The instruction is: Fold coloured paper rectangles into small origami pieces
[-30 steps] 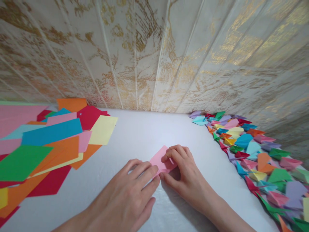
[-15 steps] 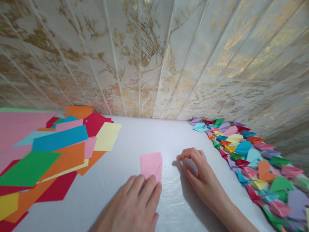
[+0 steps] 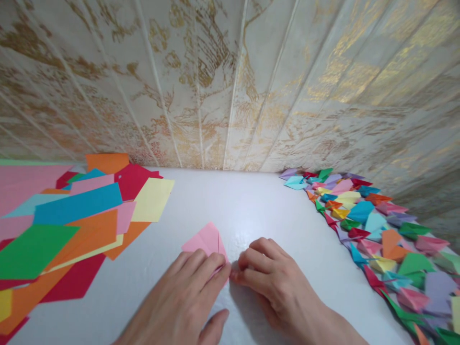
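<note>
A small pink sheet of paper lies on the white table in front of me, one corner pointing away and a crease near its right side. My left hand rests over its near half, fingers stretched out and pressing it down, the thumb apart. At the paper's right corner, my right hand has its fingers curled together, with the fingertips touching the edge close to my left fingertips. The hands hide the near part of the paper, and the right thumb is mostly out of sight.
To the left spreads a pile of loose coloured paper sheets. Rows of small folded paper pieces in many colours cover the right side. A white and gold patterned wall panel rises behind the white table.
The pink paper has been turned so a corner points away. My right hand has moved left and down to its right edge, its fingers closing. My left hand stays on the paper.
</note>
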{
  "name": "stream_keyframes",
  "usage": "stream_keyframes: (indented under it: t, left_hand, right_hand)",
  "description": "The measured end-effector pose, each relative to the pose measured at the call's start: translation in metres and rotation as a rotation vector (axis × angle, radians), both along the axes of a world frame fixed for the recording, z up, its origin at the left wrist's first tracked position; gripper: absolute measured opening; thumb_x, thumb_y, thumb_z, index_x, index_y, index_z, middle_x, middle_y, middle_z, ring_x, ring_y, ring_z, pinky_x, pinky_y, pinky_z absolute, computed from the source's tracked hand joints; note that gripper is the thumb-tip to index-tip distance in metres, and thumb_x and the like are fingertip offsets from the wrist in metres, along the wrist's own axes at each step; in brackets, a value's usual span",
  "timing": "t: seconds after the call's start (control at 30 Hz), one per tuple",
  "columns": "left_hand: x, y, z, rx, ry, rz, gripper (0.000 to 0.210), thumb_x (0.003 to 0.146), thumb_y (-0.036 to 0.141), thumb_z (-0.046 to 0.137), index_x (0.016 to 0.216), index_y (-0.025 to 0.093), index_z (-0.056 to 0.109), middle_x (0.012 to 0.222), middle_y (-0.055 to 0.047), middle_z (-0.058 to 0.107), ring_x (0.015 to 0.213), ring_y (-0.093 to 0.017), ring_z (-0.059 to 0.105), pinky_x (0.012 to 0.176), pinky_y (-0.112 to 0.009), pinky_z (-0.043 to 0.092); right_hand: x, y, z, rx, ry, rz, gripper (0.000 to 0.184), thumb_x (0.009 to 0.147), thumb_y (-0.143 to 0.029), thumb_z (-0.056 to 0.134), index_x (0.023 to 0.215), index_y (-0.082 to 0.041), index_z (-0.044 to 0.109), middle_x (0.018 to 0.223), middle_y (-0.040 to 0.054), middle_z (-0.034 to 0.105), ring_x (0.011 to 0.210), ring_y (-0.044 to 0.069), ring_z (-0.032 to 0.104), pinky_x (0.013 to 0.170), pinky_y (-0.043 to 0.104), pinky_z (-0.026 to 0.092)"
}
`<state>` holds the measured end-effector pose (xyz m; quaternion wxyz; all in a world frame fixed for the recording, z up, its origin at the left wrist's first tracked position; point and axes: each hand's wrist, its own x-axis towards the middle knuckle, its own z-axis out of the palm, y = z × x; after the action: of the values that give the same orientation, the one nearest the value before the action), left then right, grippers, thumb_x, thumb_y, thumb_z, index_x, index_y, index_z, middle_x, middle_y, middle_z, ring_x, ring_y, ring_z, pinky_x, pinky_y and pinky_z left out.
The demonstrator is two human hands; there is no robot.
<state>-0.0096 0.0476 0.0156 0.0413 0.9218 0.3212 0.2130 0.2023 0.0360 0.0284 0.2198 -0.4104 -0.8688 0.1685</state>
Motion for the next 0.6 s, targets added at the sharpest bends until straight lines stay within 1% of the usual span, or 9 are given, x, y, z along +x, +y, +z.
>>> stream_keyframes:
  t: [0.07,0.17,0.23,0.3,0.37,0.47,0.53,0.6]
  left_hand:
    - [-0.002,0.003,0.004,-0.034,-0.012,-0.012,0.027,0.084,0.026,0.063,0.111,0.023,0.065,0.11,-0.001,0.073,0.093,-0.024,0.064,0.085,-0.037,0.05]
    - [-0.008,0.014,0.009,-0.063,-0.035,-0.066,0.031,0.087,0.026,0.065,0.118,0.024,0.063,0.117,-0.001,0.071,0.106,-0.023,0.061,0.093,-0.035,0.048]
    - [-0.013,0.023,0.014,-0.062,-0.032,-0.133,0.03,0.091,0.024,0.064,0.121,0.025,0.062,0.123,-0.001,0.069,0.115,-0.021,0.058,0.099,-0.033,0.046]
    - [-0.016,0.032,0.018,-0.044,-0.003,-0.234,0.021,0.096,0.024,0.06,0.115,0.026,0.066,0.121,0.001,0.07,0.118,-0.018,0.058,0.103,-0.031,0.044]
    - [-0.017,0.036,0.02,-0.013,0.017,-0.306,0.018,0.099,0.022,0.054,0.11,0.025,0.069,0.115,0.002,0.072,0.113,-0.016,0.061,0.101,-0.029,0.045]
    - [-0.015,0.035,0.017,0.051,0.009,-0.319,0.026,0.103,0.016,0.044,0.107,0.02,0.07,0.105,-0.001,0.074,0.101,-0.016,0.064,0.094,-0.029,0.048]
    - [-0.012,0.032,0.012,0.083,-0.012,-0.312,0.031,0.104,0.013,0.038,0.104,0.016,0.069,0.1,-0.004,0.074,0.093,-0.017,0.064,0.088,-0.03,0.049]
    - [-0.008,0.029,0.008,0.081,-0.053,-0.296,0.033,0.103,0.012,0.036,0.101,0.016,0.069,0.094,-0.004,0.073,0.086,-0.018,0.064,0.083,-0.031,0.05]
  right_hand:
    - [0.0,-0.001,0.002,0.022,-0.061,0.005,0.029,0.088,-0.004,0.045,0.093,-0.021,0.068,0.081,0.0052,0.065,0.078,0.022,0.05,0.071,0.037,0.042]
    - [0.003,0.0,0.003,0.056,-0.094,0.013,0.028,0.089,-0.004,0.047,0.094,-0.023,0.068,0.082,0.0047,0.066,0.077,0.021,0.05,0.069,0.036,0.04]
    - [0.008,0.002,0.002,0.057,-0.066,0.009,0.033,0.089,-0.002,0.047,0.099,-0.025,0.07,0.085,0.0042,0.066,0.079,0.021,0.051,0.07,0.035,0.04]
    - [0.012,0.004,0.002,0.041,-0.019,0.002,0.039,0.089,-0.001,0.047,0.102,-0.028,0.071,0.088,0.0038,0.066,0.081,0.021,0.052,0.071,0.034,0.042]
    - [0.013,0.005,0.002,0.025,0.024,-0.006,0.041,0.088,0.0,0.047,0.104,-0.029,0.071,0.092,0.0042,0.066,0.084,0.021,0.053,0.073,0.034,0.044]
    - [0.007,0.001,0.003,0.0,0.075,-0.006,0.039,0.083,0.0,0.049,0.105,-0.025,0.07,0.098,0.0061,0.066,0.089,0.022,0.054,0.077,0.036,0.047]
    - [0.0,-0.002,0.002,-0.024,0.098,-0.01,0.029,0.084,-0.005,0.054,0.103,-0.022,0.069,0.098,0.0069,0.066,0.089,0.022,0.055,0.08,0.035,0.049]
    - [-0.008,-0.005,-0.002,-0.031,0.102,-0.039,0.014,0.086,-0.012,0.061,0.096,-0.02,0.068,0.093,0.0066,0.067,0.087,0.021,0.056,0.079,0.035,0.049]
